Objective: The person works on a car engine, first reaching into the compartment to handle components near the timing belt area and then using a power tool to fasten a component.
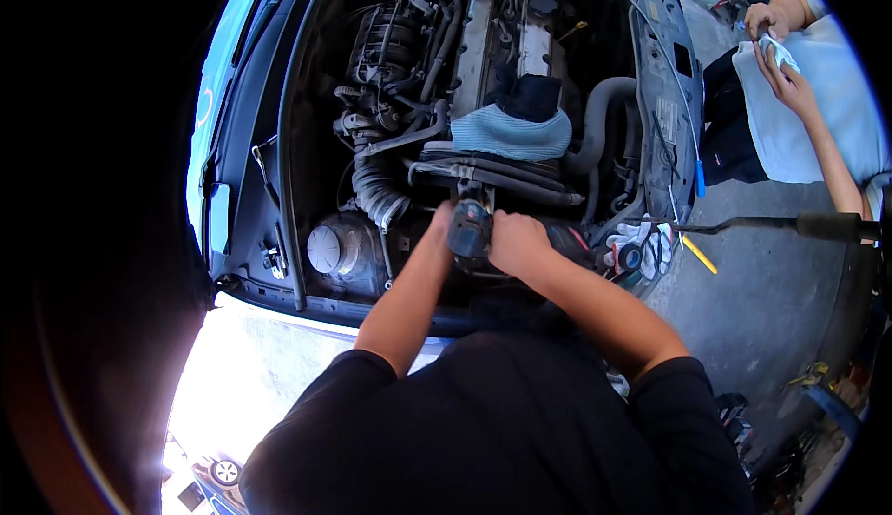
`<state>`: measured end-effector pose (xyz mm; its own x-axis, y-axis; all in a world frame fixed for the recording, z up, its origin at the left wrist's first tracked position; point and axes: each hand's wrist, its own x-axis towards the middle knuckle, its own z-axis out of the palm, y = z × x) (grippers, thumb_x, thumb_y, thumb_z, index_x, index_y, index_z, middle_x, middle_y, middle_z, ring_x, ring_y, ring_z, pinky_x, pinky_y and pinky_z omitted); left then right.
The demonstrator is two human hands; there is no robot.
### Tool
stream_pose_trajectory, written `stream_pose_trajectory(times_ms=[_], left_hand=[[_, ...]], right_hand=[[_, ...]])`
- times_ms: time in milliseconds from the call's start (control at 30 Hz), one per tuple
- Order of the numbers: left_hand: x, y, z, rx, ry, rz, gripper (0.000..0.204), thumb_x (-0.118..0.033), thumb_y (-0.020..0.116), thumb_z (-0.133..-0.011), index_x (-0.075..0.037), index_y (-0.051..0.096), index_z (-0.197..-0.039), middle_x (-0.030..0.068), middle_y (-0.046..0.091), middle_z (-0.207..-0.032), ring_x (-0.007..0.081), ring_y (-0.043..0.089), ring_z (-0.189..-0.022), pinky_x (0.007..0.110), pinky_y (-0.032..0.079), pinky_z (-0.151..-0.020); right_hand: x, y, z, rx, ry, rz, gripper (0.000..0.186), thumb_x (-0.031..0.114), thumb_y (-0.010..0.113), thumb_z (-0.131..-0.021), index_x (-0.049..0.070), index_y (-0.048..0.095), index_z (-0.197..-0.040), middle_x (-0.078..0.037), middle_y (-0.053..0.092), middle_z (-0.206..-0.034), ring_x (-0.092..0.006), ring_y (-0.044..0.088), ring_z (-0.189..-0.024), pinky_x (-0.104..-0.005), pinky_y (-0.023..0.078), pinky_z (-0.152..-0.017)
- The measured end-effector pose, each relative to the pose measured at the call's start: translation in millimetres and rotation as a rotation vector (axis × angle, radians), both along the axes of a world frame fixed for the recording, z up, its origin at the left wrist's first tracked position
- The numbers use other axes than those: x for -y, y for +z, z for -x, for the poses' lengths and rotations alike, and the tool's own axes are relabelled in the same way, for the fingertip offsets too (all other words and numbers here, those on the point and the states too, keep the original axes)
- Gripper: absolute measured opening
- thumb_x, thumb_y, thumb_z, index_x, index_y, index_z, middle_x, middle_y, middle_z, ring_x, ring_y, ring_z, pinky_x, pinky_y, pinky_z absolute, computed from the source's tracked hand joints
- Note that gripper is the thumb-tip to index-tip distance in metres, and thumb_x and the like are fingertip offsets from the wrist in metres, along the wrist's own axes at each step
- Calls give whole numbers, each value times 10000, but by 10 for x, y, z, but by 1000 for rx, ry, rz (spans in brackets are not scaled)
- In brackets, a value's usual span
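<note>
Over the near side of an open car engine bay, both my arms reach forward to a dark, round-ended cordless power tool (470, 230). My right hand (520, 244) is closed in a fist against the tool's right side. On its left side, my left hand (440, 225) presses close, with most of its fingers hidden behind the tool. The tool's front end points down among engine parts and is hard to make out. Just beyond it run dark hoses (520, 183). A light-blue ribbed cloth (511, 133) with a dark part lies over the engine (474, 46).
Left of my hands are a corrugated intake hose (375, 190) and a round-capped reservoir (325, 249). Work gloves (657, 253), a tape roll (629, 257), a blue-handled screwdriver (701, 178) and a yellow-handled tool (699, 255) lie along the right edge. Another person (818, 97) stands there, holding a white cloth.
</note>
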<state>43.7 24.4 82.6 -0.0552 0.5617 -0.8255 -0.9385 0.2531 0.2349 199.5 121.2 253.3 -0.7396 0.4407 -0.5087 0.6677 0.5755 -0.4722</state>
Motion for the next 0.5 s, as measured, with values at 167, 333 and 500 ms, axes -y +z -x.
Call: stream_pose_trajectory(times_ms=[167,333,500], left_hand=[[-66,10,-333,277,313,-110,381,-259,313,-1034,-17,606,-1068,170,676,-997,289,651,-898,415,545,-855],[-162,-132,-10,336,225,-249,422,-270,315,-1012,-28,592,-1219,158,674,-1121,312,630,-1069,481,514,-953],[-116,-203,17,120,120,-138,408,-286,340,-1015,-36,605,-1200,152,675,-1128,298,627,-1071,457,514,-954]], right_hand=[[28,-176,-162,15,-8,-36,307,150,676,-768,-9,609,-1022,-221,712,-937,-398,691,-934,-472,550,-841],[-76,-145,14,-33,10,-89,267,142,643,-774,-19,621,-986,-226,712,-944,-389,694,-943,-462,556,-838],[-13,-67,115,8,20,-77,260,133,626,-777,-23,626,-984,-224,714,-947,-374,701,-938,-444,561,-833]])
